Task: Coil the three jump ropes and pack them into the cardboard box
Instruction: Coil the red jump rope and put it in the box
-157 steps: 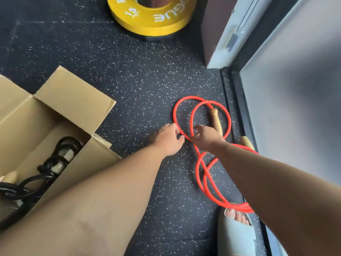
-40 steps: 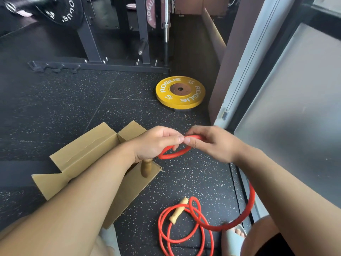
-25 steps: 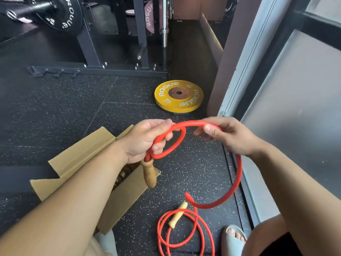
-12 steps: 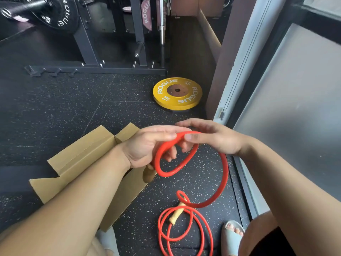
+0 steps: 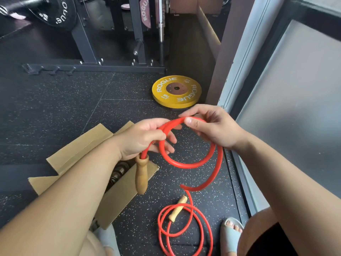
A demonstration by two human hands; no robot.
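I hold a red jump rope (image 5: 191, 164) in the air above the floor. My left hand (image 5: 142, 139) grips a small coil of it, and one wooden handle (image 5: 141, 174) dangles below that fist. My right hand (image 5: 212, 126) pinches the rope at the top of the loop, close to the left hand. The remaining rope drops to loose rings on the floor, where the second wooden handle (image 5: 178, 208) lies. The open cardboard box (image 5: 118, 196) sits under my left forearm, with a dark coiled rope (image 5: 119, 171) partly visible inside.
A yellow weight plate (image 5: 176, 91) lies flat on the speckled rubber floor beyond my hands. A rack base and barbell plates stand at the back. A frosted glass door and its frame run along the right. My feet in pale slides (image 5: 231, 235) are near the loose rope.
Another turn of red rope has been added to the coil in my left hand. The right hand has slid along the rope and back to the top, and less rope lies on the floor.
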